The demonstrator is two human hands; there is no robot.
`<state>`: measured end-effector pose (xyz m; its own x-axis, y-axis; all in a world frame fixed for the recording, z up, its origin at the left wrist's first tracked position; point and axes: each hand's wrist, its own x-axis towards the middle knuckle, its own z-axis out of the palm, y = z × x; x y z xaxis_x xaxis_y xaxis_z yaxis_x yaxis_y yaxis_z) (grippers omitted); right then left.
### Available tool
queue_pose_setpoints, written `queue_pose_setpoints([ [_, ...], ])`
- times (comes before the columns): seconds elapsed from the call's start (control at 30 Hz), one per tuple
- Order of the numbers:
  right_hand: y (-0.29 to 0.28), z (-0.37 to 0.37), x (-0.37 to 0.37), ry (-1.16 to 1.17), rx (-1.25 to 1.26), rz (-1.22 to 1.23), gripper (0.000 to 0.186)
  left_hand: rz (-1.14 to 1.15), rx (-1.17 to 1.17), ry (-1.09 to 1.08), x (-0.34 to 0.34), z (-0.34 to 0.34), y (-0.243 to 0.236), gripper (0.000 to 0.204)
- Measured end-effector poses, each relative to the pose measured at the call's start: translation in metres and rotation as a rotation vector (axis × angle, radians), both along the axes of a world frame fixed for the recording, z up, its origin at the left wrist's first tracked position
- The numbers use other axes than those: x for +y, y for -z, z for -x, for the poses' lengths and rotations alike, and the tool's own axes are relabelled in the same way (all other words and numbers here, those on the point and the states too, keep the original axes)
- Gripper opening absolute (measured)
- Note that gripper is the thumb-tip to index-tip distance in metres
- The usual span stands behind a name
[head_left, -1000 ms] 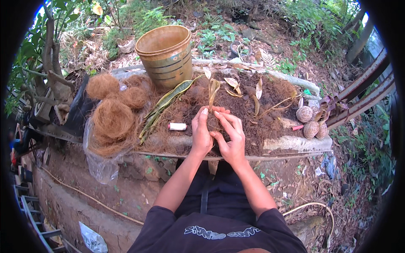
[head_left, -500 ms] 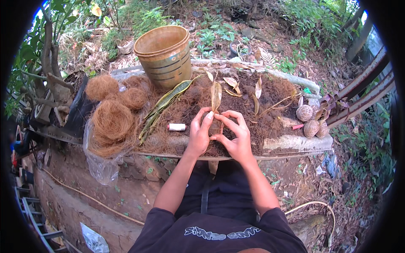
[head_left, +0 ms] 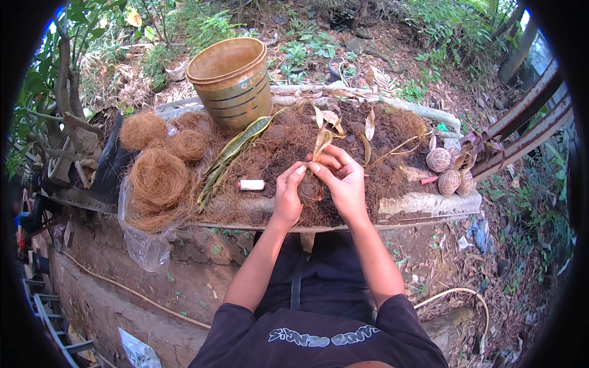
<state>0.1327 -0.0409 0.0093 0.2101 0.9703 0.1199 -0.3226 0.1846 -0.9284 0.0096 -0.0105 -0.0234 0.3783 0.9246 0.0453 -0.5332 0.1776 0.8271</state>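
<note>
Between my hands is a leaf cutting (head_left: 321,142) with a dry, yellow-brown blade pointing up and away, and a dark, fibrous clump (head_left: 309,191) below it. My left hand (head_left: 288,193) pinches at the base of the leaf with thumb and forefinger. My right hand (head_left: 340,183) closes round the same base from the other side, its thumb reaching to the left fingertips. Any thread in the fingers is too fine to see. Left of my left hand lies a white thread spool (head_left: 251,184) with red ends. Dark loose soil (head_left: 288,144) spreads beneath and behind both hands.
Brown coir fibre (head_left: 161,178) is heaped at the left on a clear plastic bag (head_left: 147,245). Nearby are long variegated leaves (head_left: 236,153) and a tall plastic pot (head_left: 236,92). At the right, several wrapped balls (head_left: 450,181) sit near rusty metal bars (head_left: 521,141). Dry leaves (head_left: 369,126) lie on the soil.
My right hand has turned, its fingers moving up behind the leaf base. The leaf now leans to the right, and the clump shows lower between my hands. The whole view has shifted slightly.
</note>
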Motion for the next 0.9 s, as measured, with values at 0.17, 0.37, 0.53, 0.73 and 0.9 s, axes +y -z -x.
queue_pose_setpoints([
  [0.17,0.006,-0.005,0.005,0.100,-0.019,0.034,0.042,-0.036,-0.037,0.134,0.006,0.006,0.012,0.034],
  [0.37,0.011,-0.009,0.009,0.292,-0.181,-0.032,0.040,0.107,-0.132,0.066,0.006,0.003,0.002,0.028],
  [0.53,0.013,-0.010,0.015,0.289,-0.186,-0.080,0.028,0.098,-0.118,0.105,0.006,0.003,0.000,0.024],
  [0.73,0.001,-0.006,-0.013,0.113,-0.820,-0.261,0.042,0.188,-0.063,-0.025,0.010,0.002,0.005,0.024],
  [0.9,0.023,-0.008,-0.014,0.226,-1.043,-0.427,0.049,0.317,-0.036,-0.074,0.011,0.000,-0.002,0.022],
])
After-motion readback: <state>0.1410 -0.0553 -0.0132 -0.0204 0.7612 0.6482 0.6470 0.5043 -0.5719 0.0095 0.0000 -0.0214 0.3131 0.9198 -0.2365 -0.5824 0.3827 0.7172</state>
